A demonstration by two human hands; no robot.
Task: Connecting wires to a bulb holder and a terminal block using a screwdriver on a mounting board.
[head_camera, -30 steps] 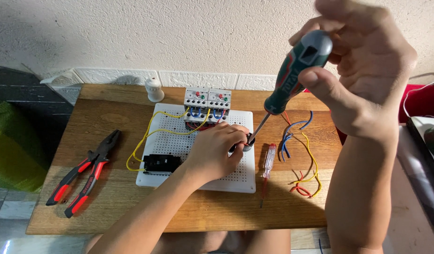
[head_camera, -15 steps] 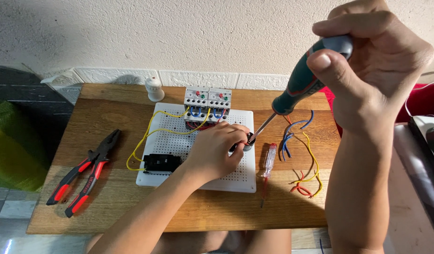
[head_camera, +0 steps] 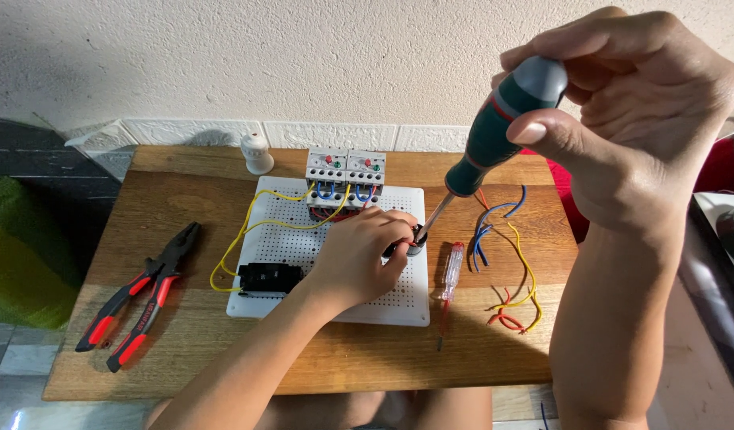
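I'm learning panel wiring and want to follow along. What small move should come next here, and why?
Probably a slow turn of the screwdriver: the right hand grips its handle, its tip already sits at the small black part, and the left hand steadies that part on the white board.

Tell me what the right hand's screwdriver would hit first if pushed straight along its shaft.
The right hand aims the screwdriver down-left. Its tip sits at the small black part that the left hand pinches on the white board, so it likely meets that first; depth is unclear.
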